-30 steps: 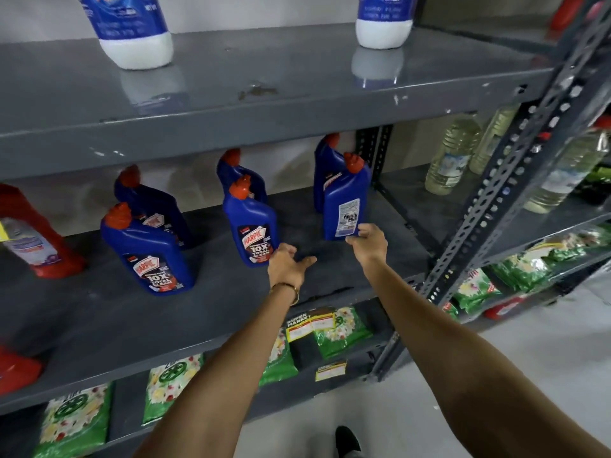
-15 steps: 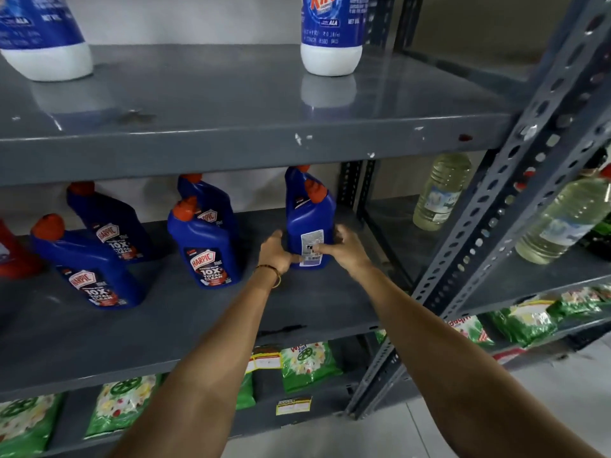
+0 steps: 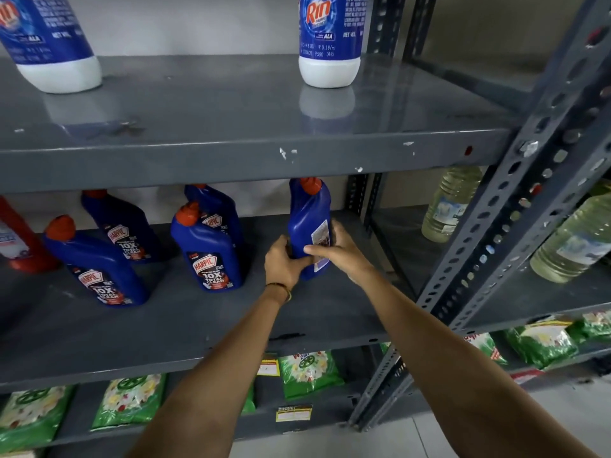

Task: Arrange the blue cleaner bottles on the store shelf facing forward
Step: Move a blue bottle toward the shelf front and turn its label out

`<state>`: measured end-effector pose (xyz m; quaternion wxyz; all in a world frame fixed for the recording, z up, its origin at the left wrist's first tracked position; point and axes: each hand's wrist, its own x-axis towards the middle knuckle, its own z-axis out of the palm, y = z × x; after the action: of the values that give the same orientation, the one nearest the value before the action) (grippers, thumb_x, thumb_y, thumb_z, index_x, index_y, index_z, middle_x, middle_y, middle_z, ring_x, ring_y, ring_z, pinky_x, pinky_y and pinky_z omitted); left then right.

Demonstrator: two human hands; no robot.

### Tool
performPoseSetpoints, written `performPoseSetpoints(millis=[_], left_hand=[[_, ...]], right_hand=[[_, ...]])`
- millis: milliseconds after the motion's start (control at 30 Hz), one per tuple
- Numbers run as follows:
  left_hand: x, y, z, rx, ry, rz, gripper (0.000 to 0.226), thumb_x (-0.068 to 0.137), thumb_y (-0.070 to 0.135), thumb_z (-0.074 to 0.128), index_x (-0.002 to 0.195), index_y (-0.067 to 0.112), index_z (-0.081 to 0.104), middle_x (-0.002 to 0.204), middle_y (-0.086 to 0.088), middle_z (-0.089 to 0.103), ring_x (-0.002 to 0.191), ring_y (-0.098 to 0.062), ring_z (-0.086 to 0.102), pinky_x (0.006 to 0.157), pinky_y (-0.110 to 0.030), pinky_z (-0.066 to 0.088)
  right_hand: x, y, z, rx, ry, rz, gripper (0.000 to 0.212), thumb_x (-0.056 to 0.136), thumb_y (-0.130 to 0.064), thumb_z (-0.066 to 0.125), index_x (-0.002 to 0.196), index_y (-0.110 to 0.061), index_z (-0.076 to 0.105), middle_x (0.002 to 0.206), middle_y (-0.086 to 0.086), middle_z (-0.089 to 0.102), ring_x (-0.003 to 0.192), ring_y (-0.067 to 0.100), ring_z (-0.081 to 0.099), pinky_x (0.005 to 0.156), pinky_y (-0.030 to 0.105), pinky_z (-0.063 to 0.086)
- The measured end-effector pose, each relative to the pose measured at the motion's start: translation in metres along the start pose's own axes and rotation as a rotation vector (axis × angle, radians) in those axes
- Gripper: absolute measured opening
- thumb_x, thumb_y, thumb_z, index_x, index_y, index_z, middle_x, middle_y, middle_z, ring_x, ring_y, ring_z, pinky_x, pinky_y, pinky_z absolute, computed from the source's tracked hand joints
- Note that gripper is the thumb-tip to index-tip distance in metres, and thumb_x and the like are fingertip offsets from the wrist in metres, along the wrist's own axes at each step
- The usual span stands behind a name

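Both hands hold one blue cleaner bottle [image 3: 306,223] with an orange cap, standing on the grey middle shelf [image 3: 198,328]. It is turned partly sideways, its back label facing right. My left hand [image 3: 284,262] grips its lower left side and my right hand [image 3: 334,249] wraps its right side over the label. Left of it stand several more blue bottles with front labels showing: one at the front centre [image 3: 211,256], one behind it [image 3: 215,206], one at the front left [image 3: 99,269] and one behind that [image 3: 122,226].
A red bottle [image 3: 16,239] stands at the far left. Two white and blue detergent bottles [image 3: 330,38] sit on the upper shelf [image 3: 231,153]. A perforated steel upright [image 3: 515,209] rises at the right, with oil bottles [image 3: 449,203] beyond. Green packets [image 3: 304,371] lie on the lower shelf.
My left hand came over from the shelf and joined the right on the bottle. Together they have turned it, so its back label now faces more to the right.
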<state>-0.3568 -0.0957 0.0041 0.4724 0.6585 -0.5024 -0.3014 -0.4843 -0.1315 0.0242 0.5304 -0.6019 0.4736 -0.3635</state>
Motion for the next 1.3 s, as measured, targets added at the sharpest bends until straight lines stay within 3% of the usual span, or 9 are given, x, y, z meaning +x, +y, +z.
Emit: performPoseSetpoints(millis=[100,167,300,433,600,733,933,1100,1300], left_hand=[[-0.008,0.006,0.007,0.109,0.058,0.081,0.038,0.061,0.021,0.08,0.086,0.011,0.052,0.087,-0.01,0.065,0.078,-0.025,0.062,0.062,-0.032,0.048],[-0.011,0.007,0.004,0.072,-0.012,0.095,0.041,0.059,0.024,0.082,0.083,0.015,0.05,0.082,-0.004,0.062,0.072,-0.018,0.059,0.059,-0.027,0.047],[0.007,-0.002,-0.026,-0.258,-0.399,-0.114,0.043,0.068,0.011,0.08,0.103,0.015,0.056,0.106,-0.011,0.065,0.101,-0.026,0.063,0.085,-0.032,0.053],[0.018,-0.016,-0.042,-0.4,-0.672,-0.349,0.079,0.067,0.021,0.08,0.135,0.012,0.041,0.138,-0.009,0.049,0.125,-0.024,0.051,0.108,-0.04,0.041],[0.011,-0.017,-0.033,-0.499,-0.85,-0.377,0.079,0.051,0.026,0.089,0.121,0.016,0.053,0.108,-0.002,0.068,0.103,-0.019,0.063,0.097,-0.039,0.05],[0.007,-0.011,-0.027,-0.483,-0.772,-0.329,0.041,0.078,0.007,0.067,0.118,0.011,0.056,0.111,-0.006,0.066,0.096,-0.015,0.067,0.085,-0.025,0.058],[0.002,-0.003,-0.01,-0.367,-0.404,-0.319,0.04,0.072,0.005,0.076,0.103,0.01,0.053,0.101,-0.005,0.066,0.086,-0.014,0.064,0.067,-0.019,0.056],[0.009,-0.012,-0.001,-0.251,-0.199,-0.275,0.046,0.056,0.008,0.087,0.09,0.013,0.057,0.108,-0.015,0.068,0.099,-0.031,0.065,0.089,-0.044,0.055],[0.005,-0.016,0.008,-0.129,-0.099,-0.267,0.055,0.059,0.011,0.085,0.104,0.005,0.054,0.11,-0.014,0.066,0.093,-0.024,0.061,0.086,-0.036,0.053]], right_hand=[[0.004,-0.002,0.008,-0.071,0.068,-0.026,0.081,0.048,-0.036,0.084,0.119,-0.024,0.046,0.124,0.005,0.056,0.113,0.018,0.055,0.097,0.036,0.048],[0.003,-0.004,0.008,-0.019,0.089,-0.04,0.075,0.051,-0.031,0.085,0.116,-0.024,0.048,0.119,0.004,0.059,0.11,0.018,0.058,0.095,0.036,0.05],[-0.002,-0.004,-0.003,0.087,0.018,-0.064,0.062,0.055,-0.016,0.083,0.112,-0.014,0.057,0.107,0.009,0.068,0.101,0.025,0.065,0.09,0.038,0.053],[-0.005,-0.004,-0.008,0.238,-0.151,-0.066,0.051,0.057,-0.013,0.076,0.105,-0.006,0.061,0.104,0.012,0.067,0.1,0.027,0.063,0.095,0.042,0.048],[-0.008,-0.007,-0.015,0.323,-0.341,-0.04,0.039,0.06,-0.009,0.069,0.097,-0.018,0.066,0.091,-0.001,0.07,0.089,0.016,0.064,0.082,0.027,0.054],[-0.01,-0.002,-0.016,0.39,-0.344,-0.007,0.043,0.074,-0.006,0.061,0.116,-0.015,0.061,0.108,0.005,0.066,0.101,0.02,0.062,0.088,0.031,0.053],[-0.01,0.011,-0.021,0.42,-0.162,-0.015,0.03,0.089,-0.009,0.053,0.115,-0.021,0.062,0.115,0.001,0.067,0.113,0.022,0.06,0.093,0.032,0.054],[-0.013,0.019,-0.022,0.424,-0.087,0.006,0.036,0.094,-0.012,0.048,0.128,-0.023,0.051,0.12,-0.004,0.063,0.113,0.012,0.059,0.084,0.025,0.056],[-0.012,0.026,-0.02,0.515,-0.055,0.059,0.043,0.097,-0.015,0.04,0.14,-0.022,0.037,0.132,0.003,0.054,0.115,0.014,0.055,0.088,0.028,0.052]])
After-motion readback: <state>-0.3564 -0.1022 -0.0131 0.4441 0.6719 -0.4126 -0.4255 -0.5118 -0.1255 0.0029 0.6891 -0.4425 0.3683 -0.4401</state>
